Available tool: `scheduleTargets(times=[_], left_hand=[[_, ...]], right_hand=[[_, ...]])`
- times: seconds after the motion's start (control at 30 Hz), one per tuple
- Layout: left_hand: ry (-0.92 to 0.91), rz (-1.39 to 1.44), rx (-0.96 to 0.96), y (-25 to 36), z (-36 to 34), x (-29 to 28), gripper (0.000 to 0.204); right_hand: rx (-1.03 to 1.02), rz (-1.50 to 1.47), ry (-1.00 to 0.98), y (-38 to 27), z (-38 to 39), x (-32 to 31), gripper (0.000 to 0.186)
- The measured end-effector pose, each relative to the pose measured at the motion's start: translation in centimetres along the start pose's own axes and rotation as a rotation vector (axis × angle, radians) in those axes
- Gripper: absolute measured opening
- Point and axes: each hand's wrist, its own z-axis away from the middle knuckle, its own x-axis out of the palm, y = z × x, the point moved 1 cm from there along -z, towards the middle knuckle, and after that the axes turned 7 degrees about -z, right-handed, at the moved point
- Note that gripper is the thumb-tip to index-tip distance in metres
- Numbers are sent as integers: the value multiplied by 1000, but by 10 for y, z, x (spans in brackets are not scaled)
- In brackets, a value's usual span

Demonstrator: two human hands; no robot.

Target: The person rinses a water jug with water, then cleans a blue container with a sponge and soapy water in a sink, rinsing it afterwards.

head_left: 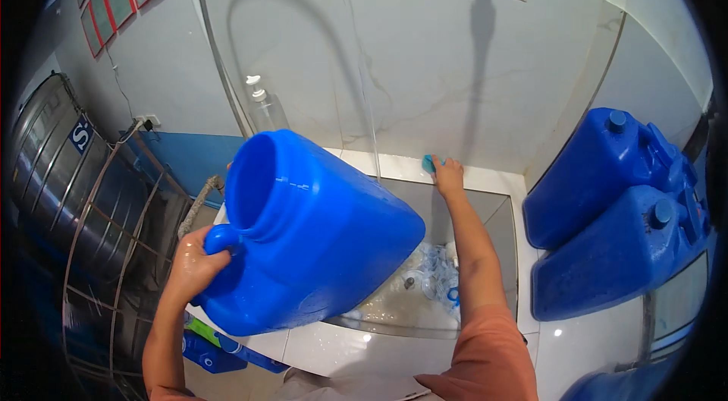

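Note:
My left hand grips the handle of a large blue plastic jug, which is tilted toward me over a white tiled sink; its wide mouth is uncapped and faces up and left. My right hand reaches across the basin to its far ledge and rests on a small teal sponge. The jug hides the left half of the basin. Foamy water and several small clear and blue items lie at the basin bottom.
Two capped blue jugs lie stacked on the right counter. A steel tank in a metal frame stands at the left. A clear pump bottle and a thin curved hose are by the back wall. Blue items lie low by the sink front.

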Motion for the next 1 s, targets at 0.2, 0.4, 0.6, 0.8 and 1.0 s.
scheduleTargets(times=[0.2, 0.4, 0.6, 0.8, 1.0], left_hand=[[87, 136, -118, -26, 29, -13, 10], [187, 286, -228, -61, 42, 20, 12], [125, 294, -227, -73, 41, 28, 16], [131, 364, -222, -69, 47, 37, 13], [110, 310, -231, -68, 41, 44, 8]], right_hand=[[168, -1004, -284, -46, 1, 22, 34], [369, -1786, -737, -109, 181, 142, 56], [611, -1820, -986, -60, 59, 53, 36], [-78, -1448, -693, -65, 94, 94, 32], [343, -1751, -759, -54, 73, 38, 31]])
